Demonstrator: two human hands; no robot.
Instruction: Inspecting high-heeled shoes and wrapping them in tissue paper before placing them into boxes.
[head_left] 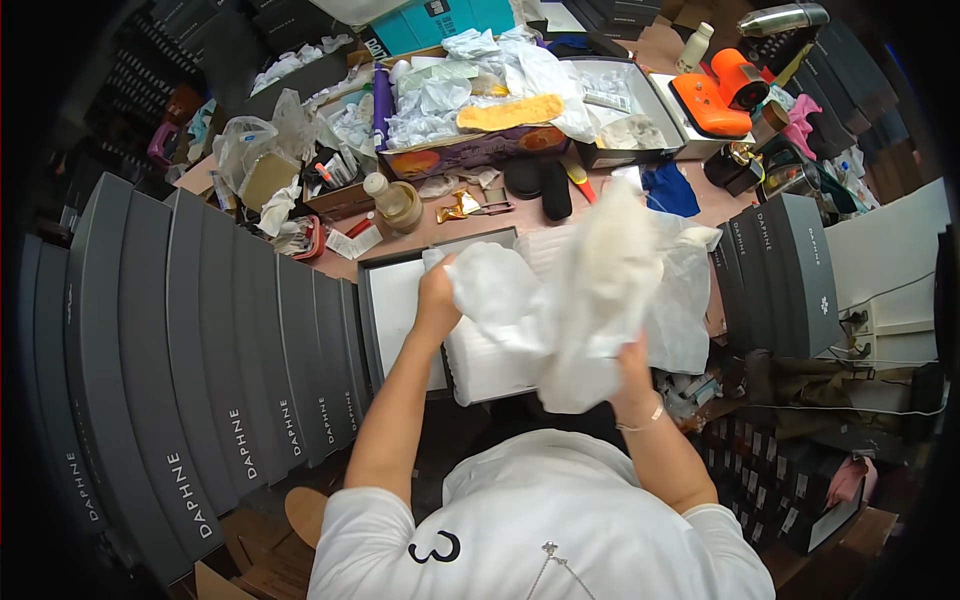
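Observation:
My left hand [437,298] pinches the left edge of a crumpled white wrapping sheet [495,290]. My right hand [630,380] grips a whitish bundle of thin wrapping [610,270], raised upright and smeared by motion; whether anything is inside it I cannot tell. The sheet and the bundle overlap in the middle. Below them on the table lies an open dark grey box [375,350] with a white inside, next to a stack of white foam sheets [485,362]. More thin white wrapping [685,310] spreads just right of the bundle.
Tall rows of dark grey shoe boxes stand at the left [190,370] and right [790,270]. Behind are a carton [470,155] full of crumpled paper with a yellow cloth on it, a glass bottle [397,205], a black brush-like item [556,190] and an orange device [715,100].

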